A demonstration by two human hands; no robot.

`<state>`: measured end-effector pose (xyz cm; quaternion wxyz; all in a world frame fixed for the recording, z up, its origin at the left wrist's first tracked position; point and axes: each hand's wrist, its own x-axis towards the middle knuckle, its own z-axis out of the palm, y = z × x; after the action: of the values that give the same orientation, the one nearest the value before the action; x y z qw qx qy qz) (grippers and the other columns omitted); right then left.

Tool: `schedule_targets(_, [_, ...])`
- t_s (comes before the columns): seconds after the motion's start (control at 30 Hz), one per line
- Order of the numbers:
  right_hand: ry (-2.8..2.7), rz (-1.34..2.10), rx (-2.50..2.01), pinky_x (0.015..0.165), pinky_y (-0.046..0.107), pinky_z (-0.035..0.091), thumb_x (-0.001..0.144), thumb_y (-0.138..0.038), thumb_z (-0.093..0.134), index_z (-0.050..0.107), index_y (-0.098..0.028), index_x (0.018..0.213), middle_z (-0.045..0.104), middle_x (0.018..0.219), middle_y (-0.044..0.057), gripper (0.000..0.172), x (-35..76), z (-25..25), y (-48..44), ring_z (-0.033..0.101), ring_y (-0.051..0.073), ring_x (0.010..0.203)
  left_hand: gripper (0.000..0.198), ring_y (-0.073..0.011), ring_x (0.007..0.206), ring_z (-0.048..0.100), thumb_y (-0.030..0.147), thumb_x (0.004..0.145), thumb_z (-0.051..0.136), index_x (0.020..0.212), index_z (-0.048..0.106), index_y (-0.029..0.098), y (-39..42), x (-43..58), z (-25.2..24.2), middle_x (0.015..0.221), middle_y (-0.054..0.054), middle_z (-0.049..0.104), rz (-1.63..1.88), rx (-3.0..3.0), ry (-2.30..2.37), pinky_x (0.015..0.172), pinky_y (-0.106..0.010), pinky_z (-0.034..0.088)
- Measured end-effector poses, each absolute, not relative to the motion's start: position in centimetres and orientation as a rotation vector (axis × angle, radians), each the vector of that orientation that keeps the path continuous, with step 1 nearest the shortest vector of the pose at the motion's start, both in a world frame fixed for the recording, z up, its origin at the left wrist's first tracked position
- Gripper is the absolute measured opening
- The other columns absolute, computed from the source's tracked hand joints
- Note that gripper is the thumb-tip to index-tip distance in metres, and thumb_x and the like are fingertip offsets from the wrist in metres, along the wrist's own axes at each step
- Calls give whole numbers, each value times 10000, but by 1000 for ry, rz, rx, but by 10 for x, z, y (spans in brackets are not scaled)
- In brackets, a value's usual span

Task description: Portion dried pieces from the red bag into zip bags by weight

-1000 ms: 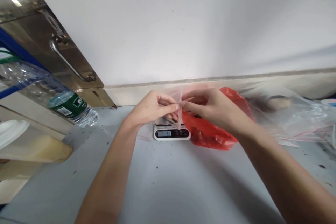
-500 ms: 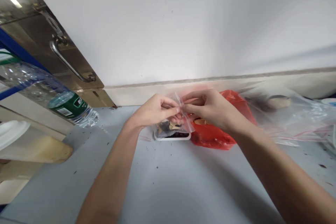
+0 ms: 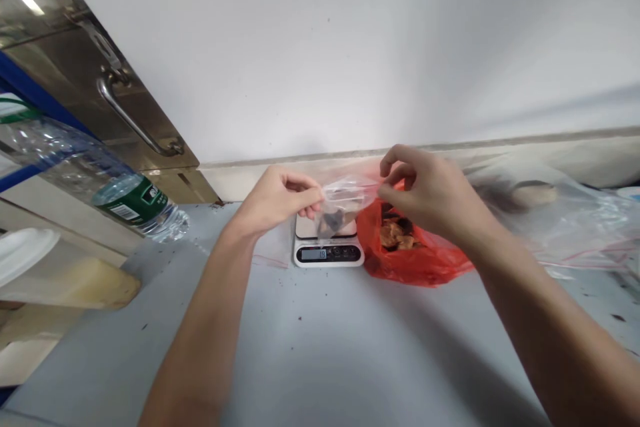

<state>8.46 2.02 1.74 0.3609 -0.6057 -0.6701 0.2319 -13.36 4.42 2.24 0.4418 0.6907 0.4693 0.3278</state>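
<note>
Between my hands a small clear zip bag (image 3: pixel 345 203) is stretched by its top edge, with dark and light dried pieces low inside it. My left hand (image 3: pixel 285 200) pinches its left corner, and my right hand (image 3: pixel 415 187) pinches the right corner. Under the bag stands a white digital kitchen scale (image 3: pixel 330 255) with a lit display; whether the bag touches its plate I cannot tell. To its right, below my right hand, an open red plastic bag (image 3: pixel 415 270) holds brown dried pieces (image 3: pixel 397 235).
Larger clear bags (image 3: pixel 580 220) lie on the right, with dried pieces inside. At left are an inverted water bottle (image 3: pixel 135 203) and a lidded plastic container (image 3: pixel 60 273). A white wall (image 3: pixel 320 53) rises behind the grey tabletop (image 3: pixel 320 360); a metal door handle (image 3: pixel 133 120) is at upper left.
My hands have moved apart, the right one to the right and the left one slightly left, pulling the small bag's top wide. The scale's display and the red bag's contents now show.
</note>
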Motion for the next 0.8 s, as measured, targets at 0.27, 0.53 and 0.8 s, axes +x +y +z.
schedule_targets(0.27, [-1979,510,-1241,892,460,550,800,-204,626,687,-251,739,678,1248,113,98,72,4,19,634,349,1229,95,-118,611,613,154,725,624,649,663,195,26,-113,26,647,22,673,818,1938,1127,575,-224,490])
schedule_targets(0.53, [-1934,514,-1223,1084,528,493,775,-482,837,660,-285,1381,660,1393,122,661,93,11,23,587,378,1331,109,-203,1100,709,262,904,658,973,714,199,44,-118,13,1151,-63,763,1459,1797,1245,918,-275,555])
schedule_targets(0.8, [-1835,605,-1211,1025,490,540,741,-589,803,649,-298,1414,651,1468,94,749,134,24,28,659,343,1214,375,-167,885,771,210,929,751,1297,685,182,55,-110,-2,1008,-68,809,1194,1129,1032,897,-312,621])
